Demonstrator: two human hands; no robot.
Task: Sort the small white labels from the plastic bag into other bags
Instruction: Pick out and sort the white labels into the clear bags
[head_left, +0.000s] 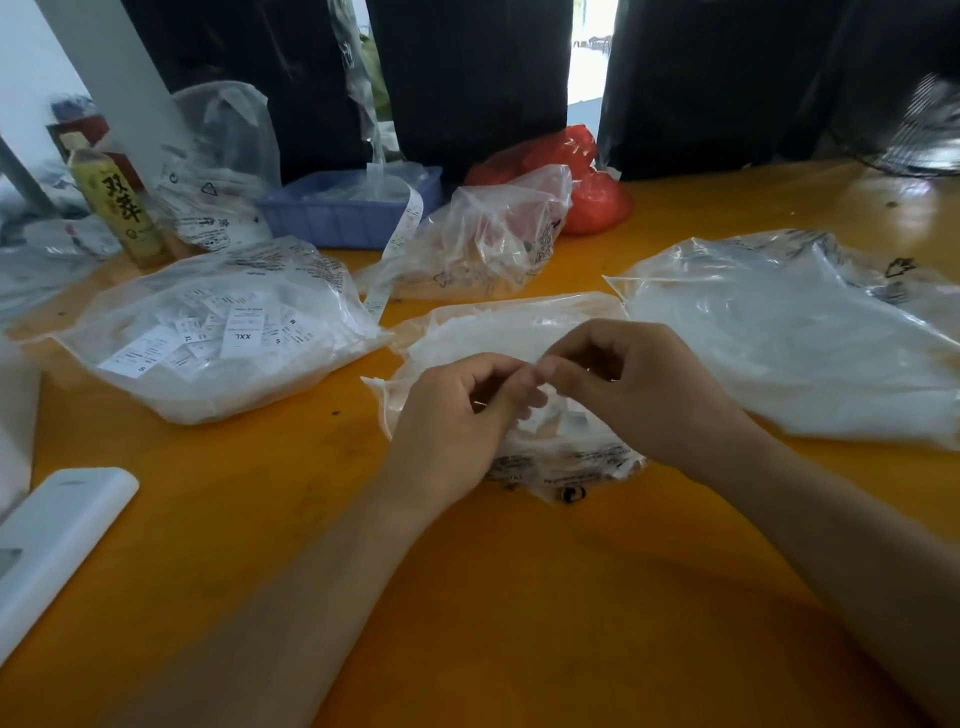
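Here the middle bag (519, 338), a clear plastic one, lies flat on the orange table (467, 597), and both hands meet just above it. The left hand (457, 410) and right hand (628, 384) have their fingers curled with thumb and forefinger tips touching; each grip looks pinched on something tiny, but the thing itself is hidden by the fingertips and blurred. Beneath the hands, a few small white labels (569, 423) show dimly through the plastic. Left of the middle bag lies a fuller bag (218, 332) whose labels read XXL, M and S. Right of it sits a large clear bag (779, 332), its contents a white haze, its far edge cut off. Behind the middle bag stand a crumpled bag (483, 239), a blue tray (353, 208) and a red bag (587, 176), partly hidden.
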